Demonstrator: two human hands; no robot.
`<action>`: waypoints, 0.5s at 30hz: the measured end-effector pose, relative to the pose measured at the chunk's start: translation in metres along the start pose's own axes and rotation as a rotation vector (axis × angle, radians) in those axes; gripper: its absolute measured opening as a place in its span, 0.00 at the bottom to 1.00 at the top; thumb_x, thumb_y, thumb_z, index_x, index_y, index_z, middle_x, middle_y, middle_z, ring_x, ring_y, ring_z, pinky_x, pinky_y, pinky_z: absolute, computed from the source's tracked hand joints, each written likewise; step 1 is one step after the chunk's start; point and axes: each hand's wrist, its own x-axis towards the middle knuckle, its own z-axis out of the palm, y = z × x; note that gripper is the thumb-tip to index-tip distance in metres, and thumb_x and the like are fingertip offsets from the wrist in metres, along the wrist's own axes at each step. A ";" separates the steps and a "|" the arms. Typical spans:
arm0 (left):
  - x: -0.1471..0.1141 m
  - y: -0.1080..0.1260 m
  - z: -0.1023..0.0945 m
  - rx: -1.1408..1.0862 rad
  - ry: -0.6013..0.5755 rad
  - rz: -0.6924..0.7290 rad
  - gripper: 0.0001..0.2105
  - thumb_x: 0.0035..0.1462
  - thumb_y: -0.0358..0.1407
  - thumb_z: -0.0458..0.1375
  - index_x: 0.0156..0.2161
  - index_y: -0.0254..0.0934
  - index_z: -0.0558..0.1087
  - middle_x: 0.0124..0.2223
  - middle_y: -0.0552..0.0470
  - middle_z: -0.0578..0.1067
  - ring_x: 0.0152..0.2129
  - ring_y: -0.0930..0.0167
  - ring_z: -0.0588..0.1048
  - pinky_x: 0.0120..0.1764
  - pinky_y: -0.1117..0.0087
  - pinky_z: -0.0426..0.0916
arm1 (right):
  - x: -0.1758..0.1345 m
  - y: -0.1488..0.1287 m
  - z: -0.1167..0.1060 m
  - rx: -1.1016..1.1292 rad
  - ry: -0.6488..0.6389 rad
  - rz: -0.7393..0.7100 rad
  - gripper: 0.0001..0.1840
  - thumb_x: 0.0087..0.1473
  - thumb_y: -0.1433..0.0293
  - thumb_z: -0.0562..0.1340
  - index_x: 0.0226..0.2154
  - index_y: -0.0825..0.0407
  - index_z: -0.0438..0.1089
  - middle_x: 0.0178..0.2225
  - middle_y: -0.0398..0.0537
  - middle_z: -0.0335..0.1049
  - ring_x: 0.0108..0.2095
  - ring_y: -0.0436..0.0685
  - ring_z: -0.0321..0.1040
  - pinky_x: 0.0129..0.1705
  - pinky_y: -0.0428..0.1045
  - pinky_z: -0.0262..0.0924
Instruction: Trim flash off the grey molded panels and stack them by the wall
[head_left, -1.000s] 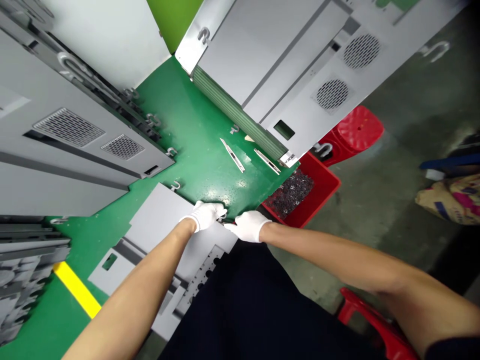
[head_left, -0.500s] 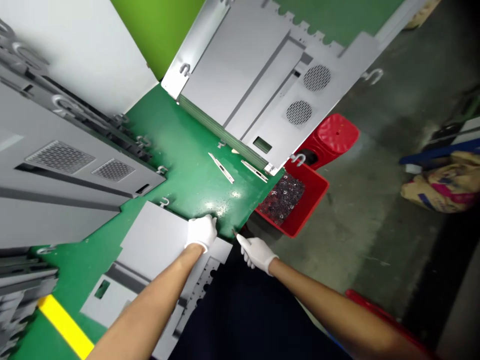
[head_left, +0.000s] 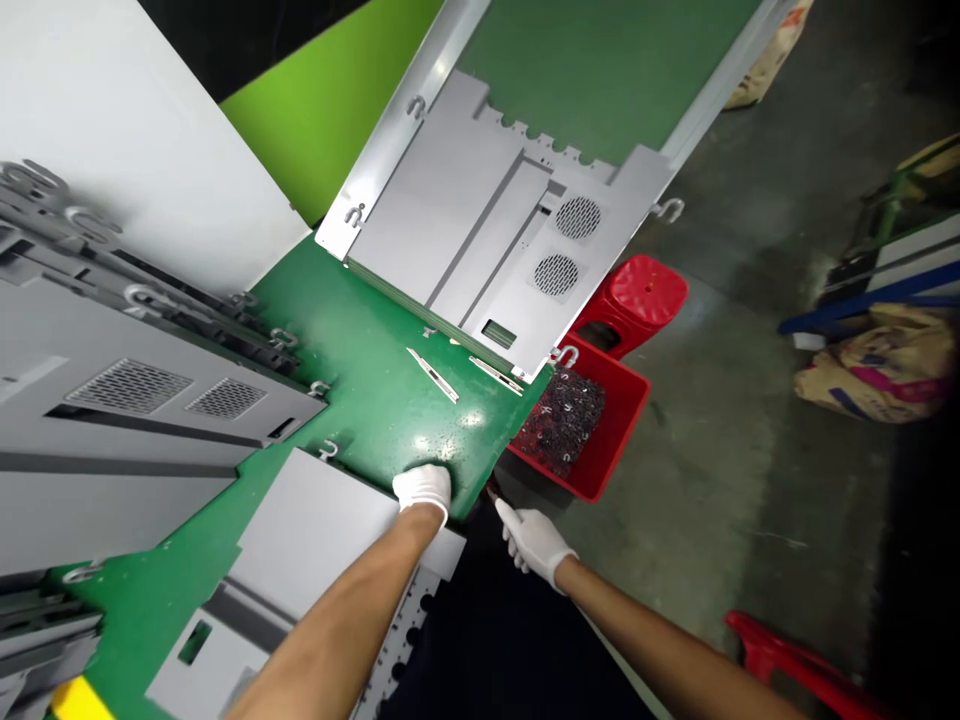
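Note:
My left hand (head_left: 424,488), in a white glove, is closed at the far edge of a grey moulded panel (head_left: 315,520) on the green table (head_left: 375,400). Its fingertips are turned away from view, so what they grip is hidden. My right hand (head_left: 536,540), also gloved, is wrapped round a small dark hand tool (head_left: 492,488) just off the table's edge, with the thumb along it; most of the tool is covered. A small grey hook-shaped piece (head_left: 328,452) projects from the panel's far edge.
Two slim white cutters (head_left: 433,376) (head_left: 496,375) lie on the table. A second grey panel (head_left: 480,220) rests on the green conveyor belt (head_left: 600,70) ahead. Stacked grey panels (head_left: 150,420) stand left. A red bin (head_left: 626,420) of dark scraps and a red stool (head_left: 649,290) are right.
The view has shifted, so most things sit lower in it. The panel on the belt has come nearer the belt's end. Both hands remain close to the near panel's corner.

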 end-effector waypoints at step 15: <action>-0.018 -0.064 -0.075 -0.226 0.792 0.098 0.27 0.66 0.52 0.42 0.52 0.34 0.73 0.54 0.34 0.74 0.54 0.53 0.69 0.59 0.52 0.60 | -0.022 0.017 -0.017 0.131 -0.104 0.036 0.24 0.62 0.48 0.48 0.25 0.45 0.62 0.26 0.55 0.71 0.27 0.61 0.73 0.30 0.55 0.69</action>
